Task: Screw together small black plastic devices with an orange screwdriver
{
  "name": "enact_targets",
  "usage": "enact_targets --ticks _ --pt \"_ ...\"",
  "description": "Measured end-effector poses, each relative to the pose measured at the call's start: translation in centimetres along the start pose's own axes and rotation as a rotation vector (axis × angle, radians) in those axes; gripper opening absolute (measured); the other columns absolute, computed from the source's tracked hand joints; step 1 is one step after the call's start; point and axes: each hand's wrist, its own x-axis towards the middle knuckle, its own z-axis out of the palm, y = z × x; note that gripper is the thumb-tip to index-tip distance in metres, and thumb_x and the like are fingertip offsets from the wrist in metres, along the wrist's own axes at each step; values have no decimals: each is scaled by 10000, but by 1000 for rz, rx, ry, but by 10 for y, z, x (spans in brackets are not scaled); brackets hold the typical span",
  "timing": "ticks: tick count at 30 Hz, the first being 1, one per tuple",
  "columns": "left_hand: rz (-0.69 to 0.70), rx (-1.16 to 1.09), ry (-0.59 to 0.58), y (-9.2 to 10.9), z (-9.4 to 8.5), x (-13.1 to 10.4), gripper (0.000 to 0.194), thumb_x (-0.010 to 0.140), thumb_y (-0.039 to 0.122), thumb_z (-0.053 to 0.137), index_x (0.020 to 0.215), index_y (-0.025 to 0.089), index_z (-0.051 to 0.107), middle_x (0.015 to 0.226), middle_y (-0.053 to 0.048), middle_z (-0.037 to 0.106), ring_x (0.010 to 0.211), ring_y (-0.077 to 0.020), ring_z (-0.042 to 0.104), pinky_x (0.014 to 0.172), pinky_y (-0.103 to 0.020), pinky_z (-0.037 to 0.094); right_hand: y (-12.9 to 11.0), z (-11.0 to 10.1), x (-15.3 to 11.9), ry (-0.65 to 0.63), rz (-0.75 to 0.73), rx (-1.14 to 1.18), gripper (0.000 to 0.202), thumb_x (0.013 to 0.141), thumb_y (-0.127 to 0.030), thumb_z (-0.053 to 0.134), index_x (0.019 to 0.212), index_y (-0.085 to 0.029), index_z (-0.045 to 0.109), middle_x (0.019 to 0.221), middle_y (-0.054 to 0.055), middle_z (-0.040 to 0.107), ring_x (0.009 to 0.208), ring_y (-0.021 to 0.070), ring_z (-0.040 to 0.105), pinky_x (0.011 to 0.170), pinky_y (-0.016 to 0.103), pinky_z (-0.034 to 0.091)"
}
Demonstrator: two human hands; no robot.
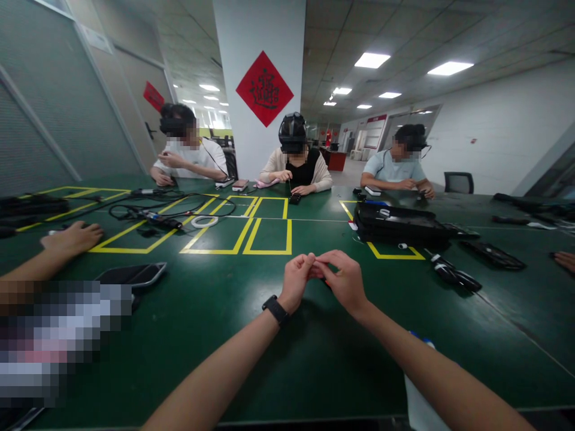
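Above the green table [215, 335], my left hand [297, 276] and my right hand [345, 276] meet at their fingertips. Fingers of both are pinched together, and whatever lies between them is too small or too hidden to name. A bit of something dark with a red spot shows just under my right fingers. A black watch [275, 310] is strapped round my left wrist. Beyond the hands, yellow tape [268, 252] marks out rectangles on the tabletop.
A black case [395, 224] lies right of centre, near a black cable bundle [453, 276]. More cables [157, 216] and a white coil [204, 221] lie left. Three people sit across the table. A co-worker's hand [74, 237] rests at left; another hand [565, 261] shows at the right edge.
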Motion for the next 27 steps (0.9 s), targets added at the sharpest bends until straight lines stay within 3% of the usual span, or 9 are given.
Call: enact_targets --ticks 2,4,7,10,13,16,20,27 --pt "69 223 -105 4 -2 -3 424 826 501 372 797 125 567 751 -62 637 684 -150 611 699 -315 494 14 -13 -1 -40 14 -9 200 846 -306 464 840 -216 642 852 29 638 787 167 572 704 284 426" --pt "194 547 -224 6 -9 -4 431 849 485 330 949 142 572 968 -93 626 918 -190 585 847 -354 445 47 -35 -5 -63 62 -99 216 835 -335 469 835 -214 648 866 34 644 784 180 573 690 292 421" --pt "346 1036 -361 0 -23 -4 481 820 494 399 1184 185 459 1308 -99 423 1243 -224 333 1034 -403 255 121 -83 -28 122 265 -444 268 841 -354 436 891 -191 643 932 72 636 806 215 555 688 321 391" --pt "312 1295 -383 -12 -34 -3 587 814 532 371 1296 199 329 1407 -100 267 1310 -237 195 1059 -436 180 193 -135 -68 206 452 -783 315 844 -346 396 962 -161 623 998 130 605 840 260 530 659 347 358" --pt "300 1399 -408 -22 -37 -2 650 792 577 366 1330 227 265 1424 -89 226 1317 -246 168 1057 -441 172 235 -169 -101 198 521 -898 369 866 -351 306 1019 -192 602 1023 142 580 867 273 512 622 352 348" --pt "303 1434 -422 -25 -37 -2 651 790 580 365 1334 238 255 1417 -84 246 1312 -240 186 1055 -428 178 250 -179 -112 167 541 -982 397 870 -348 268 1051 -201 589 1017 146 567 927 294 477 647 373 347" --pt "298 1443 -435 -23 -37 -3 627 803 563 353 1330 239 257 1390 -86 300 1284 -230 257 1047 -420 196 257 -176 -108 99 601 -1034 374 861 -339 286 1021 -223 604 990 132 567 918 294 466 656 392 344" --pt "287 1447 -444 -21 -36 -3 600 808 553 355 1312 235 289 1365 -92 341 1261 -231 297 1036 -428 204 265 -178 -109 83 578 -989 375 847 -358 292 1061 -252 581 1039 140 546 964 330 436 679 428 334"
